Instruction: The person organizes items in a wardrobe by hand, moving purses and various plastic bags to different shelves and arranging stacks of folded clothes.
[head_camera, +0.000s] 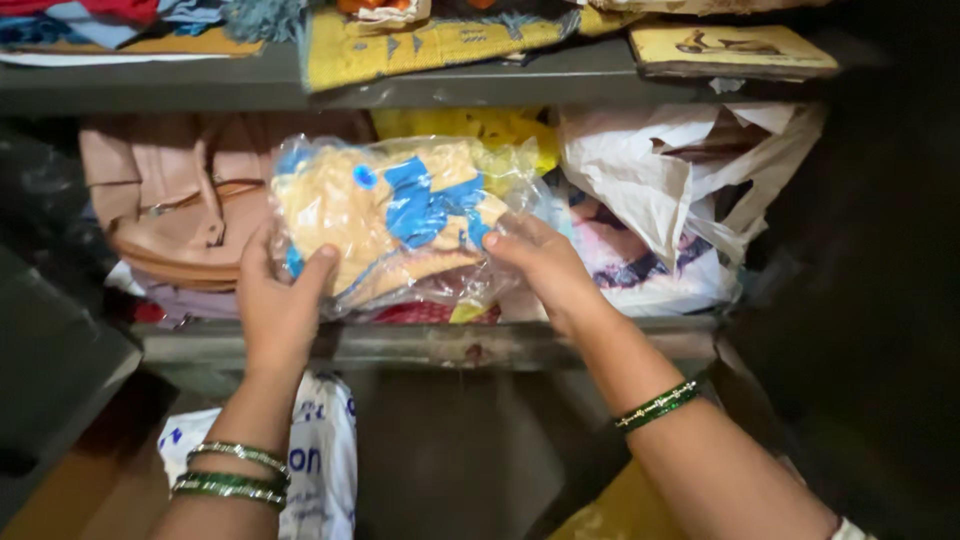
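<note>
A clear plastic packet (400, 220) with yellow and blue cloth inside sits at the front of a middle metal shelf (430, 345). My left hand (277, 300) grips its left lower corner, thumb on top. My right hand (545, 265) holds its right edge with fingers pressed on the plastic. Green bangles ring both wrists. The packet rests on other folded cloth, partly hidden beneath it.
A pink handbag (175, 200) lies left of the packet. A crumpled white plastic bag (670, 190) and printed cloth fill the shelf's right side. The upper shelf (200, 85) carries folded cloths and a flat yellow box (730, 50). Below stands a white printed bag (320, 460).
</note>
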